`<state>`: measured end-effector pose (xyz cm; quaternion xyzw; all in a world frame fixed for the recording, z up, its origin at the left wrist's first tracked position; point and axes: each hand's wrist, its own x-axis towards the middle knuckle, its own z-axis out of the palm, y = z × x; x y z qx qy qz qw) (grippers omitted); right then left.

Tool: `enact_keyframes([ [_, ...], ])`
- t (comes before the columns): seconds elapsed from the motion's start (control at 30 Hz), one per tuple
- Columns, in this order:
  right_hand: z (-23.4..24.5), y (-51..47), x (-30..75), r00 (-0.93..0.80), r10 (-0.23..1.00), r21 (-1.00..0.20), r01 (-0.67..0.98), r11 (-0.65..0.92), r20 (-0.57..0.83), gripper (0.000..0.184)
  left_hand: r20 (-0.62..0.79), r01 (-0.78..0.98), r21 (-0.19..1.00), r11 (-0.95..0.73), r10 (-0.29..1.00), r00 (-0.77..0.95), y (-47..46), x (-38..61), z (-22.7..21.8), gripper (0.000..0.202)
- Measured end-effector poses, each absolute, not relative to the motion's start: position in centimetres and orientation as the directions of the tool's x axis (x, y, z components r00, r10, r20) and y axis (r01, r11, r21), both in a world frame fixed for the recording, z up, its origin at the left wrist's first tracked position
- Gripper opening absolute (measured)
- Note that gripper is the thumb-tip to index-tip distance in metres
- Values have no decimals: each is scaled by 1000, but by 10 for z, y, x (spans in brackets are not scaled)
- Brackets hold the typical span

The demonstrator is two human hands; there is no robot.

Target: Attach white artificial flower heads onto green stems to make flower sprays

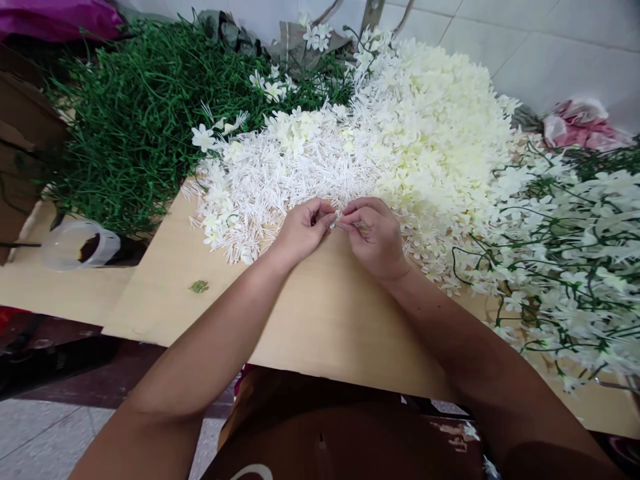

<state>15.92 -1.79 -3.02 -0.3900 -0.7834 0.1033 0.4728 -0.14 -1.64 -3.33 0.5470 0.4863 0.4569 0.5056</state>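
White and apparently plastic, one small flower part [333,225] is pinched between the left hand [306,230] and the right hand [379,239], whose tips nearly meet; I judge it light, easily bent, best held by its ends. I count one heap of white stalks [305,175] ahead, one of cream blossoms [443,123] ahead-right, one of green stems [150,113] ahead-left; single pieces are uncountable.

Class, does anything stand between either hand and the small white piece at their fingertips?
Nothing visible does: the left hand and right hand have their fingertips right at the small white piece.
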Motion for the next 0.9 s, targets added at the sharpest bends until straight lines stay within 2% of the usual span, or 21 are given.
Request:
enact_keyframes([
  [0.1, -31, -18, 158, -261, 698, -528, 495, 690, 667, 11, 20, 67, 997, -26, 995, 99, -16, -1, -33, 7],
  [0.33, -28, -19, 160, -236, 796, -648, 475, 595, 558, 9, -7, 63, 998, 2, 997, 83, -17, -1, -27, 10],
  [0.63, -26, -20, 157, -245, 796, -618, 520, 589, 553, 9, 68, 137, 987, -81, 993, 96, -17, -2, -28, 9],
  [0.9, -27, -24, 152, -283, 837, -641, 543, 542, 468, 11, 121, 191, 971, -144, 984, 130, -19, -4, -24, 16],
])
